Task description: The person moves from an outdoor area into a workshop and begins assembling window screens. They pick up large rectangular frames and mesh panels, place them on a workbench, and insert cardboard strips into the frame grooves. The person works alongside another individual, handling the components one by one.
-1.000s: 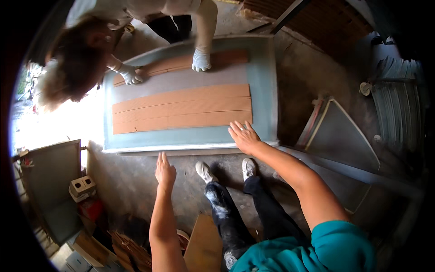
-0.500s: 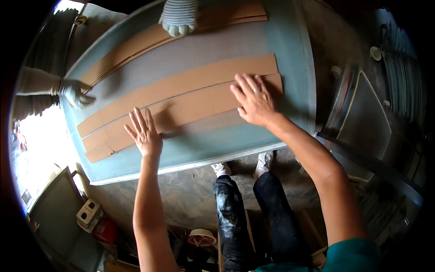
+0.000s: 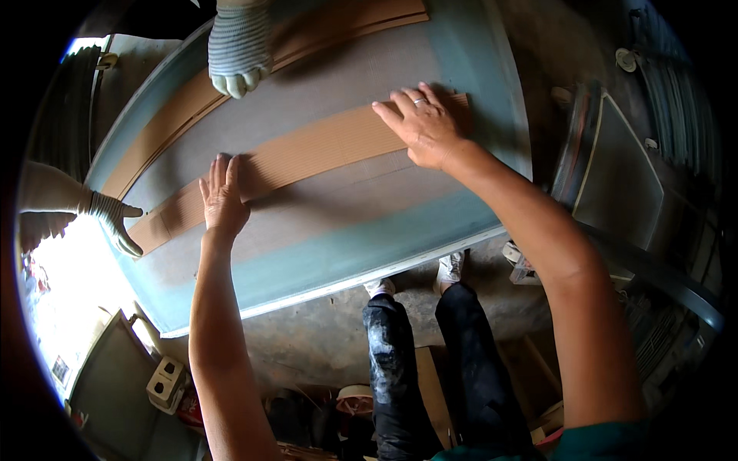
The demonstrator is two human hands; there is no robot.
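A long brown corrugated cardboard strip [image 3: 307, 154] lies across the table [image 3: 330, 246]. My left hand [image 3: 224, 201] rests over its left part, fingers stretched out toward the far edge, with nothing gripped. Near the strip's right end lies my right hand [image 3: 424, 129], fingers apart and reaching over the far edge; a ring shows on one finger. A co-worker's gloved hand [image 3: 115, 219] touches or hovers by the strip's left end. Their other gloved hand [image 3: 240, 58] is above the table near more cardboard strips [image 3: 173, 127] on the far side.
The large table has a pale rim and a grey-green top. Framed panels [image 3: 623, 169] lean at the right beside a dark metal bar [image 3: 653, 269]. A pale block with two holes [image 3: 165, 382] and a round tub [image 3: 355, 401] sit low by my legs.
Two strips lay side by side; now one band shows, farther from me. Both my hands have moved away from me. The co-worker's left-side hand has come to the strip's end; the other has moved nearer.
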